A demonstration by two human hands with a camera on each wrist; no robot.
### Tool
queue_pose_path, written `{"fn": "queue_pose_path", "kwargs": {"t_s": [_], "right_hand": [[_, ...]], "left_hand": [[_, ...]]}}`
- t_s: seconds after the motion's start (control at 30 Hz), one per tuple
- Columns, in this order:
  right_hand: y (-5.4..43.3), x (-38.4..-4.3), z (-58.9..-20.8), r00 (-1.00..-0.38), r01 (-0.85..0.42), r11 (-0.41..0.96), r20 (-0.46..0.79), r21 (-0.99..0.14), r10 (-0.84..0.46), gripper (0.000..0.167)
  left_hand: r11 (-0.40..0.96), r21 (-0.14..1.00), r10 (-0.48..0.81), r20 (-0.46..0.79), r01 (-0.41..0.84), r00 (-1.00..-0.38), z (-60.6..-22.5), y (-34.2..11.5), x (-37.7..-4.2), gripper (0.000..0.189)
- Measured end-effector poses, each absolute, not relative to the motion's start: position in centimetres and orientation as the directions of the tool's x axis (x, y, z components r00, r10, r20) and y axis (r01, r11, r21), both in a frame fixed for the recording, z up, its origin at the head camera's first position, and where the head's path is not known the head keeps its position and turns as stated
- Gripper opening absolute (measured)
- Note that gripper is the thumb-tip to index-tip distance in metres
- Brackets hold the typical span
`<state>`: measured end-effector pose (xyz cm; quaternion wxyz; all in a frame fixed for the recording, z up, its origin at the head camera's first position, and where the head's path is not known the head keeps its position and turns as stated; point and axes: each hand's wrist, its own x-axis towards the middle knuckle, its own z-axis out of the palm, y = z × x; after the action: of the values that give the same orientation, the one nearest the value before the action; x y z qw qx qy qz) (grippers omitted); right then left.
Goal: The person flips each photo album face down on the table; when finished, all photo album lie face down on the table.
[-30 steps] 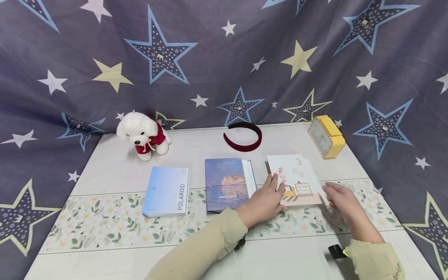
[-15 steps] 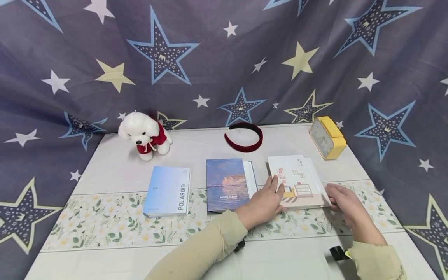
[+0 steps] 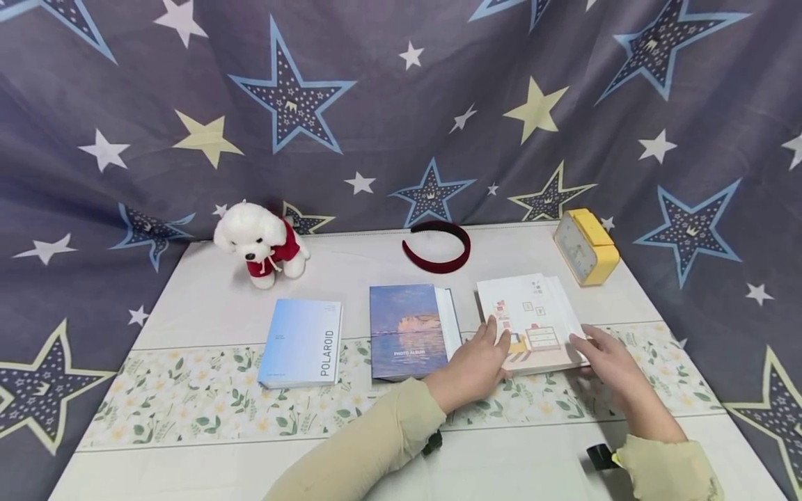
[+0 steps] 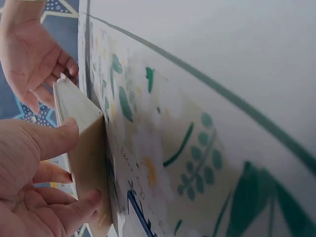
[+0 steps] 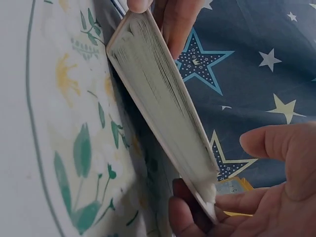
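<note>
A white photo album [image 3: 532, 313] with a drawn room on its cover lies between both hands in the head view. Its right side is raised, and its page edges [image 5: 153, 89] face the right wrist camera. At its left edge, my left hand [image 3: 473, 362] grips the spine side, thumb by the near corner and fingers along the spine and cover; the tan spine [image 4: 91, 173] shows in the left wrist view. My right hand [image 3: 610, 358] has its fingers curled around and under the opposite edge, its thumb lifted off the cover.
A blue sunset-painting album [image 3: 407, 327] lies just left of the left hand, and a pale-blue POLAROID album [image 3: 301, 341] farther left. Behind stand a white plush dog [image 3: 263, 240], a dark red headband [image 3: 464, 257] and a yellow alarm clock [image 3: 589, 247]. A starry curtain [image 3: 376, 104] backs the table.
The right hand has closed in on the white album's right edge, and that side of the album has tipped up a little. The left hand stays nearly in place.
</note>
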<state>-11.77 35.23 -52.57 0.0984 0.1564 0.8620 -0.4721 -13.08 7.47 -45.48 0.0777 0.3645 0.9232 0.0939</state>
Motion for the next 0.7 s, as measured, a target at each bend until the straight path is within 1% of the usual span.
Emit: {"fn": "queue_pose_path", "kwargs": {"t_s": [0.2, 0.4, 0.47, 0.53, 0.7], "right_hand": [[35.1, -11.4, -52.3, -0.934, 0.354, 0.508, -0.272, -0.786, 0.23, 0.105], [34.8, -11.1, -51.7, -0.946, 0.3, 0.54, -0.171, -0.786, 0.276, 0.1], [34.2, -10.8, -50.5, -0.945, 0.295, 0.555, -0.154, -0.778, 0.287, 0.094], [33.2, -10.2, -48.5, -0.946, 0.292, 0.559, -0.151, -0.776, 0.285, 0.087], [30.2, -8.7, -43.4, -0.958, 0.259, 0.557, -0.136, -0.789, 0.253, 0.072]], "left_hand": [[0.728, 0.293, 0.668, -0.095, 0.62, -0.738, -45.4, 7.7, -13.0, 0.068], [0.71, 0.387, 0.672, -0.123, 0.588, -0.73, -45.3, 7.6, -13.0, 0.067], [0.703, 0.421, 0.672, -0.128, 0.573, -0.73, -45.2, 7.6, -12.9, 0.067], [0.699, 0.438, 0.672, -0.133, 0.565, -0.729, -45.1, 7.6, -13.0, 0.066], [0.708, 0.451, 0.662, -0.154, 0.544, -0.734, -44.8, 7.6, -13.1, 0.064]]}}
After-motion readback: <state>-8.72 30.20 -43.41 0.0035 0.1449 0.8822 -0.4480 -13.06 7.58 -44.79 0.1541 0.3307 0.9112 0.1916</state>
